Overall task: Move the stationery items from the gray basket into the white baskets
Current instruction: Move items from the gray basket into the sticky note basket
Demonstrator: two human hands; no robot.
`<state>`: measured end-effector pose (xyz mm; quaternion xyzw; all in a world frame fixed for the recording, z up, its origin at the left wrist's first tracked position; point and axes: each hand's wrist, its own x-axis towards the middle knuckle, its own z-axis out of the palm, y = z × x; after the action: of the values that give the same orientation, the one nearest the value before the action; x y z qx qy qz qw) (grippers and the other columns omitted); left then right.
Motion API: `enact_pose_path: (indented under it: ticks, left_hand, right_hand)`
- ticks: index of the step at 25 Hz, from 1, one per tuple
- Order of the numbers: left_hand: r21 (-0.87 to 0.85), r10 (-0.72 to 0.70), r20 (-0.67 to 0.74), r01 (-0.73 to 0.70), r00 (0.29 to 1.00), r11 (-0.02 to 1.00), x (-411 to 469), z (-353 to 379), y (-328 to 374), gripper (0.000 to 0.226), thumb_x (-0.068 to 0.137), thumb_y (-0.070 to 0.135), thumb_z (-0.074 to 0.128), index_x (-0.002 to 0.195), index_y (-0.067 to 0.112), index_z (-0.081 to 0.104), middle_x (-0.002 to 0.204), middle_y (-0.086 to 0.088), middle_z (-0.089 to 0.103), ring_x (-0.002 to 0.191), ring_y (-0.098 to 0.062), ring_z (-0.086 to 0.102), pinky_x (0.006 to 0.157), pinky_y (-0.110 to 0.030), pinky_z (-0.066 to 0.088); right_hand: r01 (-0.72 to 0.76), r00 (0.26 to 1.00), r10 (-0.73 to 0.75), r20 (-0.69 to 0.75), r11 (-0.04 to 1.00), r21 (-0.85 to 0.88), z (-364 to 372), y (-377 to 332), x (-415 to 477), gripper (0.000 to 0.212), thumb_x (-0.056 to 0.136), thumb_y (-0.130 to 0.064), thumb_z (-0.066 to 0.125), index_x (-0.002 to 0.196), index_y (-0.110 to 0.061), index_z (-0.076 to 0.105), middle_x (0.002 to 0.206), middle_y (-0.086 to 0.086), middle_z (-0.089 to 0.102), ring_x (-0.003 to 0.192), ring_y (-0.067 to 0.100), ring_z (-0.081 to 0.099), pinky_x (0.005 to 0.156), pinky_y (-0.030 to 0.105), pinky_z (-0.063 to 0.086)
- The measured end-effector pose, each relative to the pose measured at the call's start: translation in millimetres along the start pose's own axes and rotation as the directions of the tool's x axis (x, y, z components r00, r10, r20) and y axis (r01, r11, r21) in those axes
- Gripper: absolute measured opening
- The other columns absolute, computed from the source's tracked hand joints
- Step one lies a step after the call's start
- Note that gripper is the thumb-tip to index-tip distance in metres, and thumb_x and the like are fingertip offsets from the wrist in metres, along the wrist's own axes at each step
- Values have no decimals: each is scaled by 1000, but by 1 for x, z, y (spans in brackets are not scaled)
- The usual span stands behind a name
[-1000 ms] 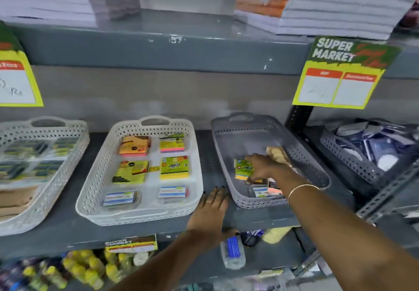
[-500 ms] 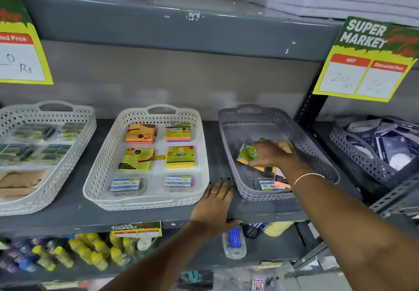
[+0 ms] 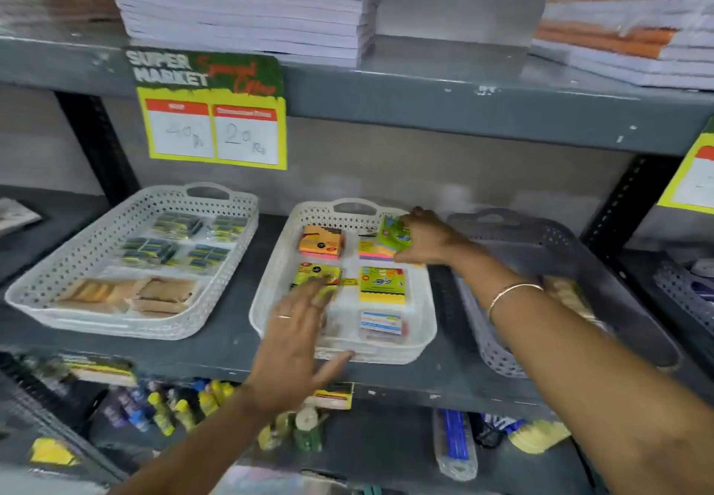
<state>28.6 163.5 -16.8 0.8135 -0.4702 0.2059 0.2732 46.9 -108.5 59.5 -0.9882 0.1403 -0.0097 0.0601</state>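
My right hand (image 3: 429,239) grips a green sticky-note pack (image 3: 393,232) over the far right corner of the middle white basket (image 3: 421,336). It hovers just above a pink and yellow pad lying there. That basket holds orange, yellow and green note pads and small clear boxes. My left hand (image 3: 297,336) is spread flat, fingers apart, over the basket's near left part, holding nothing. The gray basket (image 3: 541,239) stands to the right, mostly hidden behind my right forearm. A second white basket (image 3: 116,324) with dark packets sits at the left.
The baskets stand on a gray metal shelf (image 3: 216,355). A yellow price sign (image 3: 214,131) hangs from the shelf above, which carries stacks of paper (image 3: 247,0). Another gray basket (image 3: 684,293) is at the far right. Bottles and packets fill the shelf below.
My right hand has lifted the green pack out of the gray basket and carried it left over the white basket. My left hand has left the shelf edge and risen over the white basket.
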Motion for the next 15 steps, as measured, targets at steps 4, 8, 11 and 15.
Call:
enact_pose_path:
  ticks: [4,8,11,15]
  left_hand:
    - [60,-239,122,233,963,971,-49,-17,-65,88,84,68,33,138,-1,25,145,-20,30,134,-32,22,114,-27,5]
    - [184,-264,336,212,904,960,-74,-10,-100,103,77,79,28,140,-3,25,145,-23,33,135,-32,23,111,-29,9]
    - [284,-261,428,146,865,948,-73,-4,-113,111,70,86,16,140,1,30,146,-18,37,135,-30,32,109,-37,14]
    - [321,-249,455,103,855,941,-65,0,-121,108,68,88,18,136,6,39,142,-13,44,132,-28,39,111,-46,27]
  right_hand:
    - [27,992,-24,127,999,-22,32,-37,11,71,73,-39,72,131,-6,49,138,18,45,128,33,43,105,35,42]
    - [-11,965,30,259,997,-77,56,-36,7,71,76,-35,70,136,-5,44,141,19,41,131,33,40,107,39,42]
    - [-22,957,52,287,994,-110,67,-34,4,71,75,-36,68,134,-5,43,140,14,41,127,30,43,102,41,44]
    - [-34,956,62,287,994,-101,72,-36,2,76,79,-34,65,143,-6,33,150,12,32,135,28,36,109,40,39]
